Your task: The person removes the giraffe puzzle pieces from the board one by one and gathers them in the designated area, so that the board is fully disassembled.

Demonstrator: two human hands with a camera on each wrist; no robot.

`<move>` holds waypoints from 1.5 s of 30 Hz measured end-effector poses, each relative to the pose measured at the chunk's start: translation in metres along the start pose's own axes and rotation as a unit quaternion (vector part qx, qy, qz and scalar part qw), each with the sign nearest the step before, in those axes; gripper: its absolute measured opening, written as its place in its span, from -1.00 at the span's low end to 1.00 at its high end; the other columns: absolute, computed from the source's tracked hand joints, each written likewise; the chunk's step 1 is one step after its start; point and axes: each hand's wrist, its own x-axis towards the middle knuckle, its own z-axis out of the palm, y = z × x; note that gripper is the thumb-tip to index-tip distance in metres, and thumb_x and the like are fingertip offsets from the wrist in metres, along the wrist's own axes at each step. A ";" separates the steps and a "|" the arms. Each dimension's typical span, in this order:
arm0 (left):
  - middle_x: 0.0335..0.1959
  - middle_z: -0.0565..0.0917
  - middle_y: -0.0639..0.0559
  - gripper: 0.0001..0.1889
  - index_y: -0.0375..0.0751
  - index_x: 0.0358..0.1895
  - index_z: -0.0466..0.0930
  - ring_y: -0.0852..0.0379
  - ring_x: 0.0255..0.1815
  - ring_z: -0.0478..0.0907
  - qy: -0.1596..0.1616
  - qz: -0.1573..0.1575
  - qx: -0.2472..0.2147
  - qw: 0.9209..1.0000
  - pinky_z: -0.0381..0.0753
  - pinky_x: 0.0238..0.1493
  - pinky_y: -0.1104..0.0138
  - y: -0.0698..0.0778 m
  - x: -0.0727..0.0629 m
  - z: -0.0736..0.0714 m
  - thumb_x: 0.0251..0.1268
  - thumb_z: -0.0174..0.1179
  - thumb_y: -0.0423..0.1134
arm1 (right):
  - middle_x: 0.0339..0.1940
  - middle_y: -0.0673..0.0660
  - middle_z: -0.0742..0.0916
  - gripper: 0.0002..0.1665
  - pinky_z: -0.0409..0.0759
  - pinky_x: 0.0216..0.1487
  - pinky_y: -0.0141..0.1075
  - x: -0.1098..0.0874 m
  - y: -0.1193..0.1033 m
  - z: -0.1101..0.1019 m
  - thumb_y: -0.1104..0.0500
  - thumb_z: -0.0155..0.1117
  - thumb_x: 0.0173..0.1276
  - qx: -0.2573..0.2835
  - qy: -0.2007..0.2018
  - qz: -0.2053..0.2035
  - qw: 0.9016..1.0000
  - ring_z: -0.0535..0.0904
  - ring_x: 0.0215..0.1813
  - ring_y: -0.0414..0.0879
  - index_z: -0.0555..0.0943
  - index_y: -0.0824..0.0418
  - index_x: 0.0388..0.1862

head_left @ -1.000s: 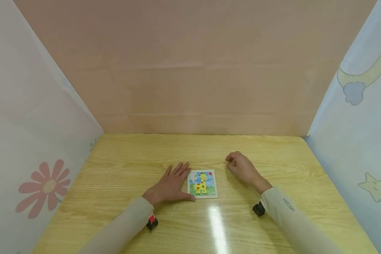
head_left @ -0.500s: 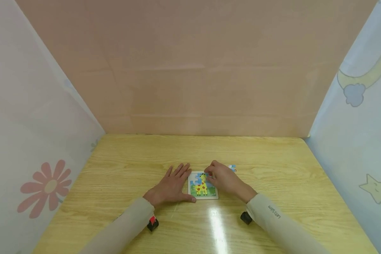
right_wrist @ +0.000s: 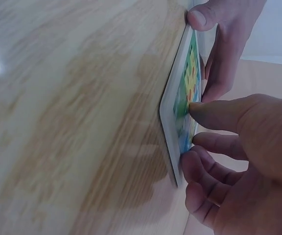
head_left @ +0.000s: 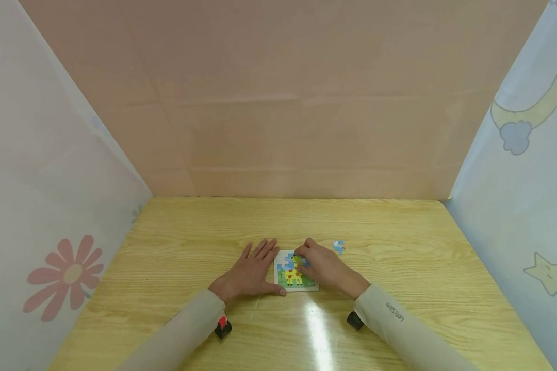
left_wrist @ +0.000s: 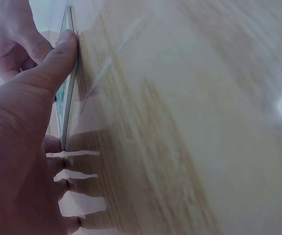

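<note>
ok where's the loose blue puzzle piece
In the head view, the piece lies on the yellow wooden table beyond the right hand, right of the square giraffe puzzle.

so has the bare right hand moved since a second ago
Yes: the right hand has gone left, from beside the square, white-framed giraffe puzzle, which has stayed put, to over it.

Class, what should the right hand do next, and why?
Probably, the right hand should pinch and lift the piece at the giraffe's head: its fingers are already there, the left hand braces the puzzle frame, and a loose piece lies on the table.
</note>
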 end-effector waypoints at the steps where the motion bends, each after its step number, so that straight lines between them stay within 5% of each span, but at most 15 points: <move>1: 0.83 -0.05 0.00 0.22 -0.11 0.76 0.03 -0.10 0.85 -0.13 0.001 -0.001 0.000 1.000 -0.10 0.78 -0.25 0.000 0.000 0.000 0.23 0.19 0.61 | -0.02 0.11 0.63 -0.53 0.56 -0.29 -0.38 0.000 -0.001 0.000 0.14 0.49 0.45 -0.001 0.000 0.001 1.000 0.52 -0.27 -0.22 0.69 0.30 0.26; 18: 0.84 -0.08 0.03 0.23 -0.07 0.76 0.03 -0.09 0.86 -0.15 -0.003 -0.006 0.005 1.000 -0.11 0.78 -0.25 -0.003 0.002 0.003 0.22 0.16 0.64 | -0.01 0.14 0.65 -0.54 0.58 -0.28 -0.37 0.009 -0.010 0.003 0.13 0.52 0.43 -0.041 -0.011 -0.018 0.999 0.51 -0.30 -0.21 0.70 0.25 0.24; 31: 0.83 -0.06 0.00 0.21 -0.09 0.75 0.06 -0.12 0.85 -0.14 0.000 0.001 -0.005 1.000 -0.10 0.77 -0.27 -0.002 0.001 0.003 0.23 0.21 0.60 | 0.04 0.15 0.62 -0.57 0.66 -0.15 -0.22 0.019 -0.012 -0.002 0.10 0.53 0.42 0.030 -0.046 0.031 0.998 0.52 -0.24 -0.16 0.68 0.23 0.18; 38: 0.83 -0.07 0.01 0.20 -0.09 0.76 0.05 -0.12 0.85 -0.15 0.001 0.002 -0.005 1.000 -0.10 0.78 -0.25 -0.001 0.002 0.004 0.24 0.20 0.60 | 0.05 0.15 0.59 -0.71 0.67 -0.09 -0.18 0.019 -0.007 0.001 0.14 0.50 0.44 0.065 -0.041 0.025 0.997 0.53 -0.20 -0.15 0.67 0.22 0.04; 45: 0.83 -0.07 0.01 0.20 -0.08 0.76 0.05 -0.12 0.85 -0.14 0.002 0.000 -0.003 1.000 -0.10 0.77 -0.27 -0.003 0.001 0.004 0.23 0.19 0.61 | 0.08 0.17 0.59 -0.62 0.61 -0.20 -0.25 0.021 -0.007 0.002 0.13 0.49 0.44 0.052 -0.042 0.006 0.998 0.52 -0.24 -0.15 0.68 0.15 0.18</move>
